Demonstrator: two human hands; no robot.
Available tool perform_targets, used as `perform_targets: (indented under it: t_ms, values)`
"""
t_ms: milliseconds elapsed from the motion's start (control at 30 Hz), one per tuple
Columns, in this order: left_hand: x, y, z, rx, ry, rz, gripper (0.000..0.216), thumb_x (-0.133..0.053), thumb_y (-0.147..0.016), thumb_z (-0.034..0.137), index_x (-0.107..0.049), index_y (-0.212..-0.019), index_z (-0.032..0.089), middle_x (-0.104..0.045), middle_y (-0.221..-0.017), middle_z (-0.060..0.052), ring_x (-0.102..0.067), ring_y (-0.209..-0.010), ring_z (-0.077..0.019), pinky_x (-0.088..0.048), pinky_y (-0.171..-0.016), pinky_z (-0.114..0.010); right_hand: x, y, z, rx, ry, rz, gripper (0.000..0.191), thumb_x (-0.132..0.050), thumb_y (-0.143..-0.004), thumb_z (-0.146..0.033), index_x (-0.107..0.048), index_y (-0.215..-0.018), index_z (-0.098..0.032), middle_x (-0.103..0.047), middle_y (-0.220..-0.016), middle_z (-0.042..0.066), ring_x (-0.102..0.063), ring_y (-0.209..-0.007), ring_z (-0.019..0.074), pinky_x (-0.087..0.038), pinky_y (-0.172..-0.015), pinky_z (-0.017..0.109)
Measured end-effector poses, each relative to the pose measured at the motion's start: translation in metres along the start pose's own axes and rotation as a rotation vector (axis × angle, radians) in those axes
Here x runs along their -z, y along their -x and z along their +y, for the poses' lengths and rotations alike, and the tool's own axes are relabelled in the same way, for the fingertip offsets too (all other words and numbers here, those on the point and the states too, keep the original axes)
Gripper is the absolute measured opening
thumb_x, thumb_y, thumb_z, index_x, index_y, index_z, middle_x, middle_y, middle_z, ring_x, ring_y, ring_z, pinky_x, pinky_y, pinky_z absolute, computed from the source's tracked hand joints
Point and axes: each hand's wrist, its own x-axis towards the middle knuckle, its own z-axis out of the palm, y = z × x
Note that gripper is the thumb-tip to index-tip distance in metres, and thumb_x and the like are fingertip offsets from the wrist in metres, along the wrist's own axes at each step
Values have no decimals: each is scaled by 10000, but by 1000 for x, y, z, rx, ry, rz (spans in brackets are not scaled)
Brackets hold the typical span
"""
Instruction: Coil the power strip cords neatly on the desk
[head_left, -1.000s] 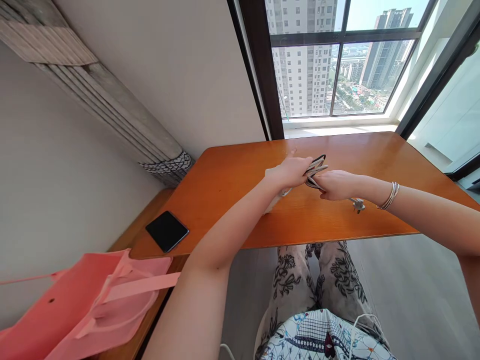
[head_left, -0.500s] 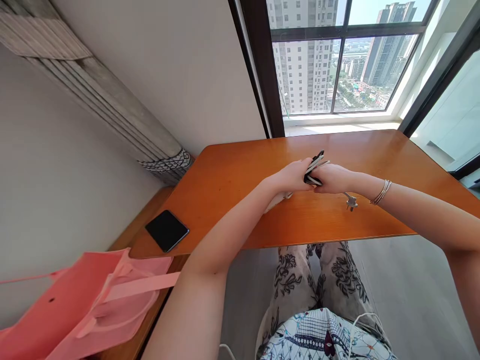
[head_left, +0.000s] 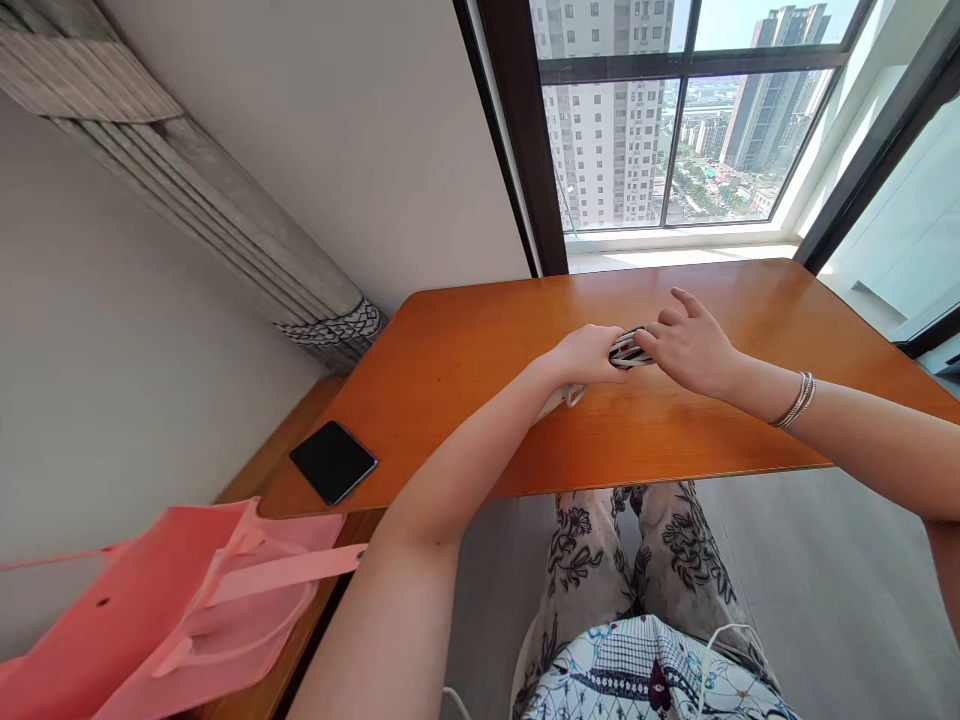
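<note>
Over the wooden table, my left hand [head_left: 592, 354] is closed around a coiled bundle of white and black cable [head_left: 631, 349]. Below that wrist, part of a white object [head_left: 551, 402] shows with a loop of white cord [head_left: 575, 395] beside it; my hand and forearm hide the rest, so its kind is unclear. My right hand [head_left: 694, 350], with silver bangles at the wrist, pinches at the right end of the bundle. One of its fingers is raised and the others are curled.
A black phone [head_left: 334, 462] lies on the left part of the orange-brown table [head_left: 465, 340]. An open pink bag [head_left: 187, 590] sits beside the table's near left corner. Behind the table are a window [head_left: 675, 150] and a tied curtain [head_left: 247, 240].
My right hand has shifted slightly right and turned, with a finger lifted. The small grey plug that hung below it is out of sight. My left hand stays on the bundle.
</note>
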Motion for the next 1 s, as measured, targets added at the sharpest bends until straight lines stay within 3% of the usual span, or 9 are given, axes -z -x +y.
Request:
perform_targets:
  t_ms: [100, 167, 233, 367, 500, 633, 700, 867, 1000]
  values:
    - [8, 2, 2, -64, 219, -160, 164, -657, -643, 280, -610, -785, 212, -677, -754, 10, -637, -705, -195, -474, -631, -297, 4, -6, 14, -28, -219, 161, 313, -439, -970, -180, -705, -1092, -292, -682, -946, 72, -523, -1159, 317, -202, -1199, 611]
    - [12, 4, 1, -135, 356, -229, 138, -647, -625, 261, -609, -742, 199, -645, -718, 15, -609, -692, -180, -481, -637, -299, 4, -14, 22, -69, -347, 247, 230, -540, -946, -261, -694, -1116, -274, -675, -1085, 90, -492, -1217, 332, -291, -1153, 595]
    - [15, 6, -1, -178, 498, -206, 134, -642, -606, 249, -593, -716, 190, -603, -684, 21, -578, -679, -167, -488, -645, -303, 0, -21, 27, -82, -497, 290, 238, -599, -918, -315, -683, -1123, -230, -661, -1168, 113, -529, -1184, 321, -409, -1062, 532]
    - [18, 8, -9, -167, 654, -130, 170, -663, -564, 246, -581, -697, 179, -565, -655, 26, -553, -662, -153, -493, -651, -307, -12, -27, 28, -21, -924, 235, 329, -621, -891, -345, -649, -1182, -194, -681, -1197, 112, -632, -1063, 256, -516, -962, 431]
    - [17, 7, -13, -124, 761, -97, 174, -656, -526, 244, -587, -668, 170, -575, -619, 15, -555, -624, -155, -477, -622, -304, -25, -19, 22, 53, -1332, 83, 579, -653, -876, -431, -501, -1391, -216, -659, -1330, 118, -641, -1175, 264, -525, -1027, 434]
    - [16, 8, -16, -80, 847, -43, 153, -669, -522, 214, -600, -649, 164, -586, -599, 13, -558, -585, -142, -479, -596, -294, -35, -14, 13, 138, -1441, 78, 916, -813, -705, -372, -361, -1486, -215, -605, -1417, 147, -614, -1268, 276, -502, -1080, 443]
    - [17, 9, -15, -38, 844, -27, 148, -699, -555, 232, -614, -653, 162, -592, -592, 4, -567, -575, -147, -474, -577, -295, -39, -16, 8, 69, -1409, 142, 841, -799, -680, -298, -416, -1423, -203, -641, -1355, 136, -647, -1206, 268, -529, -1039, 437]
    - [23, 7, -11, 88, 682, -9, 187, -738, -690, 317, -648, -739, 159, -646, -639, -22, -595, -593, -162, -474, -566, -301, -51, -23, -2, -246, -1397, 349, 364, -632, -743, -244, -570, -1096, -180, -728, -1009, 59, -706, -912, 212, -595, -888, 403]
    - [18, 3, -7, 164, 285, 227, 315, -724, -704, 244, -658, -1006, 181, -700, -739, -9, -648, -698, -195, -510, -650, -310, -58, -20, -5, -372, -1415, 290, 342, -600, -732, -204, -547, -1070, -209, -721, -1007, 32, -710, -855, 183, -622, -818, 369]
